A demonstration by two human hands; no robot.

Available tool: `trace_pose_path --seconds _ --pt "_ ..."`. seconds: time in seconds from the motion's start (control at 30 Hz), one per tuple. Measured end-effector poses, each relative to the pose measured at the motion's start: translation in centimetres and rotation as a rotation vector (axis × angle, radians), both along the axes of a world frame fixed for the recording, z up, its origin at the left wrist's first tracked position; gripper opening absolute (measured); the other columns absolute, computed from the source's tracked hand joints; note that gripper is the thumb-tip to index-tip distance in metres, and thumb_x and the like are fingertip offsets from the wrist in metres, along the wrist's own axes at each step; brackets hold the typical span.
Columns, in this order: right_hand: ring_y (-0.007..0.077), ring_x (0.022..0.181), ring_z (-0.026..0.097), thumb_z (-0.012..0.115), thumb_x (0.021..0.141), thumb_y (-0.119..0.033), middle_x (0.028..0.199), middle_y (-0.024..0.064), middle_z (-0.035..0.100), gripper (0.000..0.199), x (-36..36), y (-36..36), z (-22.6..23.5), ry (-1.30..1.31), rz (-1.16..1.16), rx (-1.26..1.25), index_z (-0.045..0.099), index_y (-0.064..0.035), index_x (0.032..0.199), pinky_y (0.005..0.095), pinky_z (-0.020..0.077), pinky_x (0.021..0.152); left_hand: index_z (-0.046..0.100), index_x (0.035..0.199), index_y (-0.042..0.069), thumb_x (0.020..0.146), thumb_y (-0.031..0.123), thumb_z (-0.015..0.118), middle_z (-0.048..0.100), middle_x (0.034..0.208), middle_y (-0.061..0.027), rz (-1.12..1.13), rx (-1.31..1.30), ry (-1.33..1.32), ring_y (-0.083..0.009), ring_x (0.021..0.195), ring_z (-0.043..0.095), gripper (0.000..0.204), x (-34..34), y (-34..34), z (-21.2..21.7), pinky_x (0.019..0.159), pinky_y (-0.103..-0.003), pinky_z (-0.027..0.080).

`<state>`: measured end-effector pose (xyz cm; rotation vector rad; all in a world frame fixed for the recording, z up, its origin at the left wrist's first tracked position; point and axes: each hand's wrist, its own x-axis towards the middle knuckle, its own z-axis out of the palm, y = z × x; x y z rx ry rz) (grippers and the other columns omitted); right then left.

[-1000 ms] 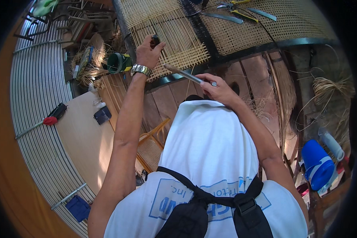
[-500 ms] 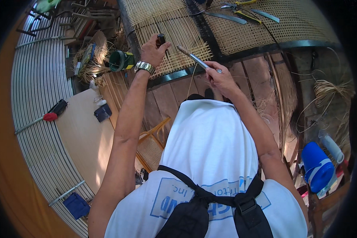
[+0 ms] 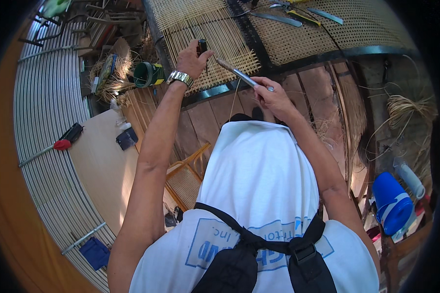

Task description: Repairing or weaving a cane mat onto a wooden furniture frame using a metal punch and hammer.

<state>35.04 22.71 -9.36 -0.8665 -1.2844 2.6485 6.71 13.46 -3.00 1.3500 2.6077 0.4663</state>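
My left hand (image 3: 191, 64), with a metal-banded watch on its wrist, is closed around a black-handled tool (image 3: 202, 46). The handle stands upright, and a thin dark shaft below it points down at the woven cane panel (image 3: 230, 36); whether its tip touches the cane, I cannot tell. My right hand (image 3: 273, 97) grips a silvery metal bar (image 3: 243, 76) with a rough brownish far end. That end is raised over the panel's near edge, just right of my left hand and apart from it. Loose cane ends stick out along this edge, beside the dark frame (image 3: 220, 92).
On the finished cane section lie yellow-handled pliers (image 3: 305, 18) and flat metal blades (image 3: 276, 18). A green bucket (image 3: 148, 74) stands left of the frame. Coiled cane (image 3: 410, 108) and a blue container (image 3: 392, 202) are at the right. Metal tubing (image 3: 44, 127) lines the left.
My left hand and its black-handled tool have shifted slightly up and right. The bar's brownish end has come a little closer to that hand. Both grips stay the same.
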Motion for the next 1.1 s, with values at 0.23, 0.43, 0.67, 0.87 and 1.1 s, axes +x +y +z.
trace_pose_path --seconds 0.23,0.43,0.67,0.87,1.1 --pt "0.0062 0.073 0.054 0.057 0.103 -0.015 0.086 -0.0011 0.059 0.039 1.5 -0.4 1.1 0.069 0.081 0.093 0.058 0.0023 0.138 0.0227 0.0456 0.062 0.064 0.112 0.005 0.086 0.041 0.083 0.074 0.086 -0.0168 0.099 0.102 -0.066 -0.0320 0.080 0.075 0.048 -0.4 -2.0 1.6 0.069 -0.044 0.057" --pt "0.0042 0.070 0.046 0.058 0.104 -0.016 0.084 -0.0029 0.054 0.039 1.4 -2.5 0.9 0.205 0.198 0.308 0.058 -0.0028 0.141 0.0205 0.0401 0.062 0.065 0.112 0.004 0.084 0.035 0.085 0.074 0.082 -0.0138 0.221 0.197 -0.005 -0.0271 0.074 0.074 0.046 0.9 -3.8 1.3 0.068 -0.040 0.056" --pt "0.0077 0.081 0.053 0.059 0.101 -0.018 0.090 -0.0005 0.060 0.038 -0.3 -2.6 1.1 0.172 0.228 0.172 0.061 -0.0021 0.136 0.0266 0.0480 0.075 0.065 0.112 0.004 0.086 0.034 0.084 0.074 0.082 -0.0141 0.108 0.181 -0.050 -0.0280 0.075 0.074 0.044 2.0 -2.4 2.0 0.067 -0.040 0.056" --pt "0.0111 0.090 0.060 0.060 0.101 -0.023 0.099 0.0054 0.066 0.044 1.1 -2.5 2.8 0.172 0.369 0.280 0.059 -0.0007 0.139 0.0299 0.0504 0.085 0.065 0.109 0.004 0.086 0.032 0.085 0.071 0.075 -0.0110 0.137 0.236 -0.056 -0.0220 0.068 0.071 0.041 2.7 -3.5 2.1 0.062 -0.037 0.054" --pt "0.0069 0.077 0.054 0.057 0.103 -0.016 0.089 0.0001 0.059 0.039 2.8 -1.2 0.1 0.163 0.240 0.190 0.058 -0.0008 0.140 0.0239 0.0467 0.070 0.065 0.108 0.003 0.087 0.036 0.084 0.072 0.075 -0.0120 0.174 0.255 -0.044 -0.0265 0.068 0.071 0.043 1.0 -2.9 2.5 0.061 -0.039 0.054"
